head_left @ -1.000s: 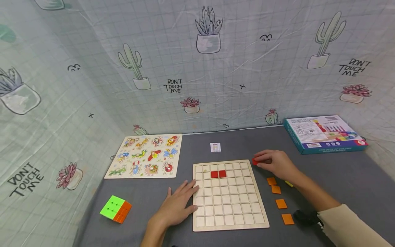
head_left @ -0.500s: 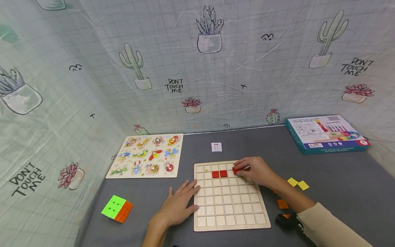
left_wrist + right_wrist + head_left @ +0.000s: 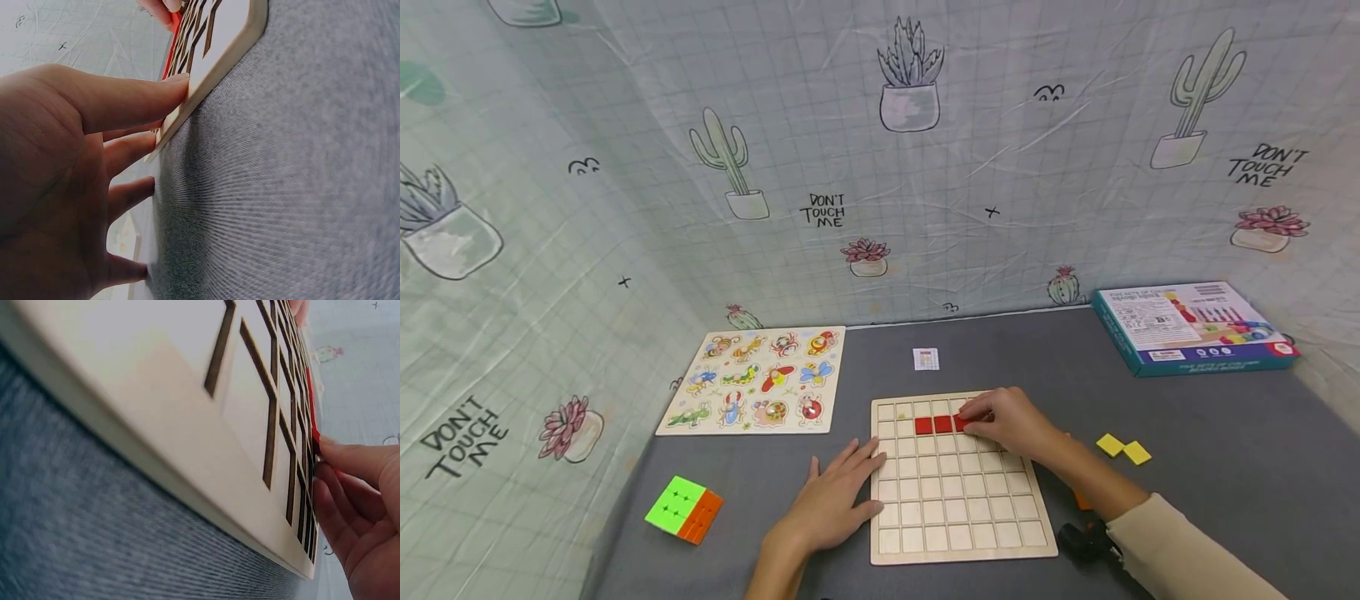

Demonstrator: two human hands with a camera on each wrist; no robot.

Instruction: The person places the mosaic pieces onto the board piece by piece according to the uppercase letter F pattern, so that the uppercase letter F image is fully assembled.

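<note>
A pale wooden grid board (image 3: 962, 533) lies flat on the dark grey table. In its second row from the far side, two red square tiles (image 3: 932, 425) sit side by side. A third red tile (image 3: 958, 423) is next to them on their right, pinched between the thumb and fingers of my right hand (image 3: 1011, 423) and partly hidden by them. In the right wrist view, the fingertips are right at the grid. My left hand (image 3: 829, 504) has its fingers spread at the board's left edge; in the left wrist view its thumb (image 3: 150, 97) touches the rim.
Two yellow tiles (image 3: 1123, 449) lie right of my right forearm, which partly covers an orange tile (image 3: 1082, 500). A puzzle cube (image 3: 681, 510) and an insect puzzle board (image 3: 751, 379) are at left. Behind the grid are a small printed card (image 3: 926, 359) and a flat game box (image 3: 1195, 329).
My right hand has carried the red tile leftward from beside the board to the spot beside the two red ones. The yellow tiles came into view. My left hand stays in place.
</note>
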